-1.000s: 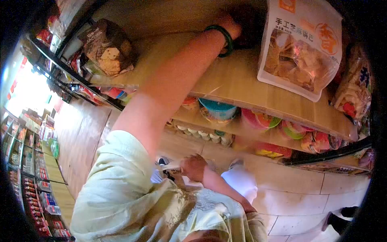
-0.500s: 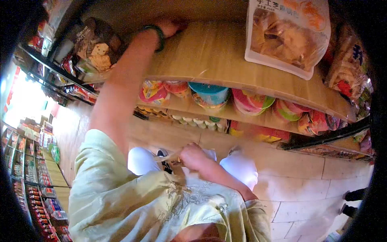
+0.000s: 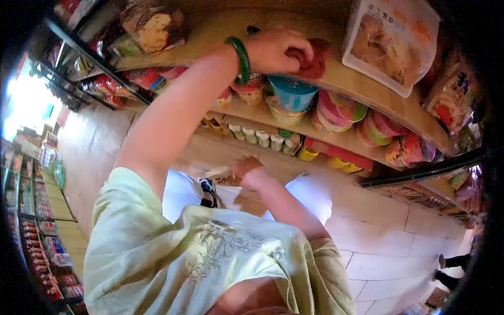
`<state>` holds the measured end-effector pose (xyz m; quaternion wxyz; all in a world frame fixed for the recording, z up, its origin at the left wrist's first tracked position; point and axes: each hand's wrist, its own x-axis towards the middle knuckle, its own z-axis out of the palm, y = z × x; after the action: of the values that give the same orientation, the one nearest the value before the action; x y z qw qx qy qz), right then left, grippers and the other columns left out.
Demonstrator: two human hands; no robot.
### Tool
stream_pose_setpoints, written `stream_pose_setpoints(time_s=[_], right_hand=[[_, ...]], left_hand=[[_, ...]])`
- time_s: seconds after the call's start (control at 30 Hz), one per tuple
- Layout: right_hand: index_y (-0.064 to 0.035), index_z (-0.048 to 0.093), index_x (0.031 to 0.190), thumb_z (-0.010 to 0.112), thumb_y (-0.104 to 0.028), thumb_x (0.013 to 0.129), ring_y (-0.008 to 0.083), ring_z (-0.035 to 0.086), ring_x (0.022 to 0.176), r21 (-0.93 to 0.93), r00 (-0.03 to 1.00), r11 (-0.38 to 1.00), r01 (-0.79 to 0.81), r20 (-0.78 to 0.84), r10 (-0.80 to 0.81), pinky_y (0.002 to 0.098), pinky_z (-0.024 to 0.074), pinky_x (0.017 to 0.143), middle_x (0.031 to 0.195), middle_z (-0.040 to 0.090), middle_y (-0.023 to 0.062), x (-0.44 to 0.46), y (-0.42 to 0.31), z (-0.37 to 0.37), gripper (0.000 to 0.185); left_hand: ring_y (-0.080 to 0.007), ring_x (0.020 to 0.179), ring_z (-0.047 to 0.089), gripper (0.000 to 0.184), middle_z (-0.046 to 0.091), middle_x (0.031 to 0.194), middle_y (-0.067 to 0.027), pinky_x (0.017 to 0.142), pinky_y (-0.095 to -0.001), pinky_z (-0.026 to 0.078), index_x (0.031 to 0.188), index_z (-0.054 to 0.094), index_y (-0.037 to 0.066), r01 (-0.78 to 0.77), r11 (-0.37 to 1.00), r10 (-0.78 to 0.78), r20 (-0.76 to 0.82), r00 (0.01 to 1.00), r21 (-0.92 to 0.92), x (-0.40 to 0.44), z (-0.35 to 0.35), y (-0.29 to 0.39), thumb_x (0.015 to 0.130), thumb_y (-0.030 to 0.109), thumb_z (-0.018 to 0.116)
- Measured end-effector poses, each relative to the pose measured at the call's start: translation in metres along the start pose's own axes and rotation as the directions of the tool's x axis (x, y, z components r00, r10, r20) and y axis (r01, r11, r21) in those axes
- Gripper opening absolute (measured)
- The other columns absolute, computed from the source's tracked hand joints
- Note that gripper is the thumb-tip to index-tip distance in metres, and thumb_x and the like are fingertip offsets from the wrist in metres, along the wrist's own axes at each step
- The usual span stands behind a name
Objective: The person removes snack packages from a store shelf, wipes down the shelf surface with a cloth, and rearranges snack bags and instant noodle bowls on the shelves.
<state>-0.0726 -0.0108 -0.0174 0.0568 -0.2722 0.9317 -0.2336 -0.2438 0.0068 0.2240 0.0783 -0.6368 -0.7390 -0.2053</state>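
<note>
My left hand (image 3: pixel 281 50), with a green bangle at the wrist, is closed on a dark red cloth (image 3: pixel 316 62). The cloth lies against the wooden shelf board (image 3: pixel 226 31) near its front edge. To the right of it stands a clear-fronted bag of snacks (image 3: pixel 391 47). Lower down, in front of my body, my right hand (image 3: pixel 247 170) has its fingers curled. Something pale and brownish shows beside these fingers, too blurred to name.
Under the board, a lower shelf bears instant noodle tubs, one with a blue lid (image 3: pixel 294 94). More snack packets (image 3: pixel 152 29) stand at the shelf's left end. Black metal bars (image 3: pixel 420 170) edge the shelving. Another person's feet (image 3: pixel 446 270) show at far right.
My left hand has come from the shelf's depth toward its front edge and to the right, and the red cloth now shows. The view has shifted slightly. My right hand has risen slightly.
</note>
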Motion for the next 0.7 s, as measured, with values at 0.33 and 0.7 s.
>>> stream_pose_setpoints(time_s=[0.33, 0.7], right_hand=[[-0.0063, 0.060, 0.098, 0.055, -0.004, 0.069, 0.0317, 0.055, 0.089, 0.252, 0.978, 0.964, -0.087, -0.160, 0.130, 0.0369, 0.0439, 0.078, 0.095, 0.059, 0.0120, -0.046, -0.003, 0.005, 0.030], [-0.0030, 0.060, 0.098, 0.061, -0.013, 0.073, 0.0137, 0.056, 0.086, 0.633, 0.671, 0.728, -0.264, -0.422, 0.610, 0.0281, 0.0433, 0.077, 0.093, 0.062, 0.0041, -0.083, -0.064, -0.140, 0.027]], left_hand=[[-0.0282, 0.098, 0.046, 0.019, 0.056, 0.094, -0.0061, 0.083, -0.0442, 0.036, 0.082, 0.061, 0.014, 0.235, 0.788, -0.381, 0.150, 0.912, 0.569, -0.183, -0.002, 0.053, 0.063, 0.012, 0.058], [-0.0116, 0.075, 0.053, 0.017, 0.058, 0.080, -0.0039, 0.069, -0.0246, 0.043, 0.083, 0.059, 0.002, 0.653, 0.446, -0.816, 0.021, 0.578, -0.612, -0.352, 0.090, -0.006, 0.067, -0.002, 0.052]])
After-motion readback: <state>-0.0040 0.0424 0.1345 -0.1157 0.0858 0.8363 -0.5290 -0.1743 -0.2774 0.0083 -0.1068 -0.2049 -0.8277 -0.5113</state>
